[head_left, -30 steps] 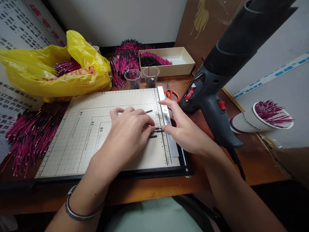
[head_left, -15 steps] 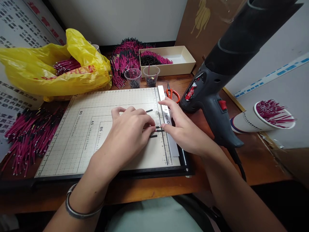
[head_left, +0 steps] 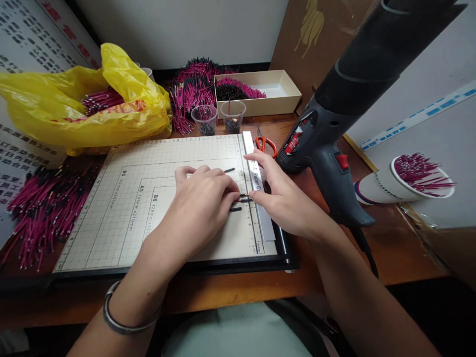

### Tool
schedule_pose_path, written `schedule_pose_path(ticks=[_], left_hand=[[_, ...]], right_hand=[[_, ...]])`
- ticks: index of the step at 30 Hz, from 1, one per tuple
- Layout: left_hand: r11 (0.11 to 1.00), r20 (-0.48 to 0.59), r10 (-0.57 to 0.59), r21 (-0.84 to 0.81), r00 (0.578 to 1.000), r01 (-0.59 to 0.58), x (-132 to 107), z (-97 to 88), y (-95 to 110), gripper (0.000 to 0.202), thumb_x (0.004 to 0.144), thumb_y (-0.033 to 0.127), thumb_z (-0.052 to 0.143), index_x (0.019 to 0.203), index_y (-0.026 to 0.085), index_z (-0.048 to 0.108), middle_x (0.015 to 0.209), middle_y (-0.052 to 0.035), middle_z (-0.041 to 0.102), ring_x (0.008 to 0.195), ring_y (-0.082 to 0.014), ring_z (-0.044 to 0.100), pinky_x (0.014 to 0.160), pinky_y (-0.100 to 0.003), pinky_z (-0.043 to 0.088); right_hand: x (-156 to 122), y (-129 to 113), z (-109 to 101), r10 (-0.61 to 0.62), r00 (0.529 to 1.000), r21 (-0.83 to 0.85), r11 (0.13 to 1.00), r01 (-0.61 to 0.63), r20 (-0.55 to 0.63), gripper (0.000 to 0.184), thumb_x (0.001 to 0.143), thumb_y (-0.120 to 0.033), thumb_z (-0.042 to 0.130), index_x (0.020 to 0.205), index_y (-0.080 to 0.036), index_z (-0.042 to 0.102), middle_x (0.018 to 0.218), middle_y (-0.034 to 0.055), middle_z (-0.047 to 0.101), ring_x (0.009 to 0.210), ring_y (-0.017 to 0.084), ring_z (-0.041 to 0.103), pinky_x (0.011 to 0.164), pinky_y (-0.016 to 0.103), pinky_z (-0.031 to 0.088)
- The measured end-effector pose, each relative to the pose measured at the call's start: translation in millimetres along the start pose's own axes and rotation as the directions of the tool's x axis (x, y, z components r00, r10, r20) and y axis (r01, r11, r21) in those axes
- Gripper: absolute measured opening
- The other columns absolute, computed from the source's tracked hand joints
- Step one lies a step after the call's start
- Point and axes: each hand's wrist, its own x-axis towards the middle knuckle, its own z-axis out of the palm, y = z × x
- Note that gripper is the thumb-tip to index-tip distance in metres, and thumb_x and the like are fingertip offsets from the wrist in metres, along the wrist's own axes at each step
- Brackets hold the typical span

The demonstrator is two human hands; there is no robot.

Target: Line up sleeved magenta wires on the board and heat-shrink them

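My left hand [head_left: 206, 193] rests palm down on the paper cutter board [head_left: 178, 153]. Its thumb and forefinger are pinched together at one end of a thin black tube [head_left: 245, 200], partly hidden by the fingertips. The tube's other end reaches the white cutter rail [head_left: 260, 198]. Across that rail lies my right hand [head_left: 282, 196], fingers spread, the thumb tip beside the tube. Two more short black tube pieces, one [head_left: 229, 170] above and one [head_left: 236, 209] below the left fingertips, lie on the board.
A large heat gun [head_left: 327, 134] stands at the right, near orange-handled pliers [head_left: 266, 144]. Behind the board are two clear cups [head_left: 204, 119], a cardboard tray [head_left: 267, 106] and a yellow bag [head_left: 137, 119]. Magenta wires [head_left: 52, 213] lie left; more fill a paper cup [head_left: 379, 186].
My left hand has shifted very slightly to the right, its fingers still pinched by the tube. My right hand keeps its place on the rail.
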Motion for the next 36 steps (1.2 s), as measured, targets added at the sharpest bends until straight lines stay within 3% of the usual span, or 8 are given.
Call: schedule_pose_path(ticks=[3,7,11,17,23,27,31,36], left_hand=[[1.000,-0.037,-0.017,-0.023,0.999,0.017,-1,-3.6,-4,0.020,0.097,0.025,0.057,0.085,0.021,0.073,0.091,-0.0032,0.076,0.092,-0.0227,0.060,0.096,-0.047,0.032],[0.994,-0.082,-0.087,-0.072,0.993,0.081,-2,-12.6,-9,0.017,0.096,0.029,0.060,0.087,0.022,0.073,0.091,-0.0020,0.076,0.085,-0.0204,0.061,0.093,-0.044,0.035],[0.984,-0.078,-0.105,-0.150,0.991,0.092,-4,-15.5,-8,0.015,0.094,0.027,0.062,0.085,0.024,0.073,0.081,0.0007,0.075,0.078,-0.0184,0.061,0.091,-0.042,0.037],[0.944,-0.073,-0.097,-0.323,0.993,0.068,-8,-10.8,-10,0.014,0.095,0.027,0.062,0.085,0.023,0.072,0.078,0.0042,0.075,0.073,-0.0153,0.062,0.089,-0.038,0.039],[0.928,-0.144,-0.074,-0.372,0.987,0.016,-8,-9.8,-9,0.012,0.094,0.024,0.064,0.086,0.024,0.074,0.083,0.0041,0.075,0.079,-0.0153,0.065,0.081,-0.034,0.040],[0.947,-0.154,-0.084,-0.319,0.984,0.031,-7,-9.8,-5,0.010,0.094,0.023,0.066,0.088,0.024,0.074,0.085,0.0026,0.077,0.082,-0.0172,0.065,0.085,-0.037,0.040],[0.979,-0.112,-0.091,-0.190,0.990,0.068,-5,-7.1,1,0.006,0.091,0.019,0.071,0.092,0.024,0.074,0.088,0.0027,0.078,0.089,-0.0199,0.065,0.100,-0.046,0.034],[0.997,-0.072,-0.026,-0.069,0.997,0.021,1,-0.5,8,0.008,0.093,0.018,0.069,0.093,0.024,0.075,0.078,0.0016,0.073,0.089,-0.0209,0.062,0.105,-0.049,0.030]], right_hand=[[-1,-2,-1,-0.011,0.999,-0.007,1.000,0.011,-0.040,0.047,0.083,-0.015,0.054,0.130,-0.022,0.053,0.168,0.0112,0.032,0.161,0.024,0.022,0.131,0.056,0.020],[-2,-5,-2,-0.078,0.991,-0.035,0.997,0.075,-0.104,0.012,0.089,-0.027,0.060,0.097,-0.021,0.068,0.167,0.0103,0.036,0.157,0.030,0.033,0.125,0.061,0.028],[-2,-5,-1,-0.168,0.976,-0.048,0.985,0.163,-0.136,0.012,0.091,-0.027,0.061,0.083,-0.021,0.068,0.158,0.0103,0.050,0.155,0.028,0.038,0.124,0.057,0.031],[-1,-5,-1,-0.154,0.979,-0.025,0.988,0.152,-0.133,0.012,0.091,-0.027,0.063,0.083,-0.021,0.069,0.158,0.0117,0.050,0.151,0.026,0.044,0.125,0.055,0.032],[0,-6,-1,-0.148,0.977,-0.038,0.989,0.144,-0.155,0.015,0.091,-0.029,0.065,0.083,-0.022,0.076,0.153,0.0101,0.056,0.147,0.027,0.050,0.124,0.053,0.036],[0,-5,-2,-0.144,0.972,-0.045,0.989,0.138,-0.185,0.020,0.093,-0.030,0.062,0.085,-0.022,0.078,0.152,0.0098,0.057,0.146,0.026,0.051,0.123,0.052,0.038],[2,-2,-2,-0.136,0.939,-0.032,0.991,0.133,-0.315,0.022,0.093,-0.030,0.059,0.099,-0.019,0.077,0.149,0.0117,0.061,0.145,0.025,0.053,0.125,0.050,0.037],[5,2,1,-0.132,0.916,-0.016,0.991,0.136,-0.379,0.025,0.091,-0.031,0.061,0.105,-0.016,0.074,0.140,0.0145,0.066,0.139,0.025,0.058,0.121,0.048,0.043]])
